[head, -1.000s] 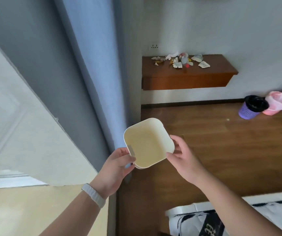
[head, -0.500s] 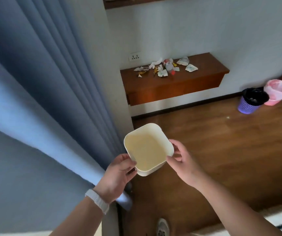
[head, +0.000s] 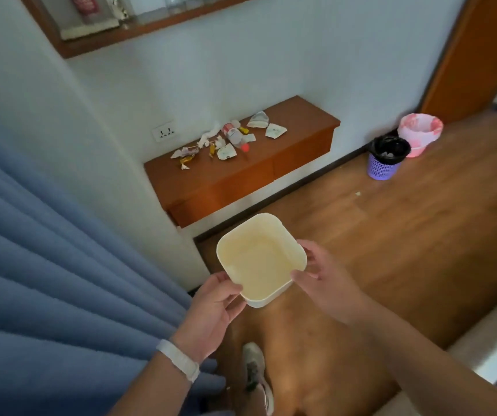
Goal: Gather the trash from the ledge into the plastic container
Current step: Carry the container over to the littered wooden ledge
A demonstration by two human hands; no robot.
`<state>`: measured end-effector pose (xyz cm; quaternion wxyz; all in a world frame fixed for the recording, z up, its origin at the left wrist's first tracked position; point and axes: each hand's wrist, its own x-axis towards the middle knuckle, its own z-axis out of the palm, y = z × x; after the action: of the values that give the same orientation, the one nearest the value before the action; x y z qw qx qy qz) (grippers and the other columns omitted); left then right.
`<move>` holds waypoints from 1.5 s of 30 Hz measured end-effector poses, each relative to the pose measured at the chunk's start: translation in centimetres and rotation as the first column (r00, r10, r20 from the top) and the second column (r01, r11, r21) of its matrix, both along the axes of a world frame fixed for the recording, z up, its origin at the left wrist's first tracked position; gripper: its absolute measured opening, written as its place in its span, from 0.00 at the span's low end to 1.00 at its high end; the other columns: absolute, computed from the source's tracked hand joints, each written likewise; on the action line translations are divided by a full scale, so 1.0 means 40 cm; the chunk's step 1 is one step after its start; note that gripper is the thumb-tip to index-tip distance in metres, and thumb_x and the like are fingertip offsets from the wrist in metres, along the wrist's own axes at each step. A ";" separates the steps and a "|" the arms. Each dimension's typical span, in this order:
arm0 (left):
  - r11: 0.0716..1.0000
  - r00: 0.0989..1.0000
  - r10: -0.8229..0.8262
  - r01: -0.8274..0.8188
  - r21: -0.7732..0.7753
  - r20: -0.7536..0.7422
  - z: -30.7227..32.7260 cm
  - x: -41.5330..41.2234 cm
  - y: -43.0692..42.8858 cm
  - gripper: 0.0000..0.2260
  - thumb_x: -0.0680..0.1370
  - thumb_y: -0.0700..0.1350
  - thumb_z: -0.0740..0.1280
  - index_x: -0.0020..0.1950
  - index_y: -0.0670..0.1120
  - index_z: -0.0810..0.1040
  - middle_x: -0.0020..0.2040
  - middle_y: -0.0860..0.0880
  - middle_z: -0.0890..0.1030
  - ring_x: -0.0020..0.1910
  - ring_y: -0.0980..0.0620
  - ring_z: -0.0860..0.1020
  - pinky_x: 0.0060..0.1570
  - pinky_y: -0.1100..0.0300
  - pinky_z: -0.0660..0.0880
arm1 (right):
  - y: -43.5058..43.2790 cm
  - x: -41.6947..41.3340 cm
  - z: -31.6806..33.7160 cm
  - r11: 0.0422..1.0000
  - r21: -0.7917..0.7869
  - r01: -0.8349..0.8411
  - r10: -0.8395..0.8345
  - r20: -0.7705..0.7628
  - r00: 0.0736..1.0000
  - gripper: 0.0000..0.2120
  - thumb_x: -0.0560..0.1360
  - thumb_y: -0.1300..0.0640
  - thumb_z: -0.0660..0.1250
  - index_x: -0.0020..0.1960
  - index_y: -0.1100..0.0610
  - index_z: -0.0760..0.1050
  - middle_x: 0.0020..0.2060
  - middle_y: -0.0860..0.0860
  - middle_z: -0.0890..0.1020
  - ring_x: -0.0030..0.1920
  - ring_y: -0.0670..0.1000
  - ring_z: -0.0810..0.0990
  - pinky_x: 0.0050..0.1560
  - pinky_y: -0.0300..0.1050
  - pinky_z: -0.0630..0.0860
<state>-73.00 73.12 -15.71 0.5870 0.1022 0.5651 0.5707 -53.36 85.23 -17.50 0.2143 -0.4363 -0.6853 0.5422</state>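
Note:
I hold an empty cream plastic container (head: 259, 259) in front of me with both hands. My left hand (head: 211, 310) grips its near-left corner and my right hand (head: 322, 277) grips its right side. Ahead, a brown wooden ledge (head: 298, 145) juts from the white wall. Trash (head: 226, 139) lies scattered on its top: crumpled wrappers, torn paper pieces, a small bottle and a red cap. The ledge stands well beyond the container, out of arm's reach.
A blue curtain (head: 46, 280) hangs close on my left. A purple bin with a black liner (head: 386, 159) and a pink bucket (head: 419, 133) stand on the wooden floor to the right. A bed edge (head: 496, 349) is at lower right. My shoe (head: 256, 373) is below.
The view has moved closer to the ledge and swung left, so the ledge looks larger and the curtain slid left. Both hands still hold the container the same way.

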 end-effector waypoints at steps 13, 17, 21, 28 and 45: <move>0.968 0.969 -0.249 0.248 0.044 0.001 -0.008 -0.312 0.434 0.15 0.79 0.37 0.67 0.67 0.43 0.75 0.62 0.42 0.83 0.64 0.42 0.80 0.69 0.42 0.73 | 0.314 -0.233 0.076 0.970 0.180 0.163 -0.185 0.114 0.976 0.21 0.76 0.57 0.70 0.60 0.35 0.69 0.57 0.37 0.79 0.57 0.40 0.78 0.59 0.44 0.77; 0.957 0.959 -0.281 0.282 0.071 -0.020 -0.008 -0.380 0.540 0.17 0.79 0.35 0.66 0.68 0.40 0.74 0.64 0.39 0.82 0.64 0.39 0.80 0.69 0.40 0.71 | 0.400 -0.288 0.085 0.965 0.215 0.153 -0.189 0.160 0.969 0.23 0.77 0.54 0.69 0.68 0.41 0.67 0.61 0.40 0.78 0.61 0.43 0.76 0.63 0.50 0.75; 0.950 0.951 -0.308 0.307 0.058 0.003 0.007 -0.414 0.621 0.16 0.79 0.35 0.66 0.67 0.39 0.74 0.63 0.39 0.82 0.64 0.39 0.80 0.68 0.40 0.72 | 0.462 -0.316 0.094 0.958 0.233 0.166 -0.207 0.162 0.965 0.23 0.75 0.51 0.69 0.65 0.34 0.66 0.61 0.37 0.78 0.62 0.42 0.76 0.64 0.51 0.75; 0.949 0.948 -0.311 0.307 0.067 0.067 0.009 -0.414 0.763 0.13 0.79 0.34 0.65 0.63 0.41 0.77 0.55 0.43 0.87 0.59 0.42 0.82 0.64 0.43 0.76 | 0.595 -0.325 0.079 0.951 0.211 0.226 -0.254 0.120 0.960 0.22 0.70 0.42 0.67 0.61 0.30 0.66 0.61 0.39 0.78 0.62 0.42 0.76 0.62 0.52 0.76; 0.983 0.983 -0.185 0.185 -0.008 0.012 0.022 -0.147 1.328 0.13 0.78 0.33 0.67 0.61 0.37 0.75 0.50 0.42 0.87 0.48 0.45 0.86 0.43 0.53 0.84 | 1.224 -0.071 0.054 0.985 0.145 0.089 -0.104 0.098 0.990 0.24 0.74 0.48 0.69 0.68 0.38 0.68 0.61 0.36 0.76 0.61 0.38 0.75 0.63 0.48 0.75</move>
<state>-78.89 126.26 -14.82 0.6411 0.1484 0.5524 0.5116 -56.22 134.17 -15.33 0.2343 -0.4808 -0.7100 0.4580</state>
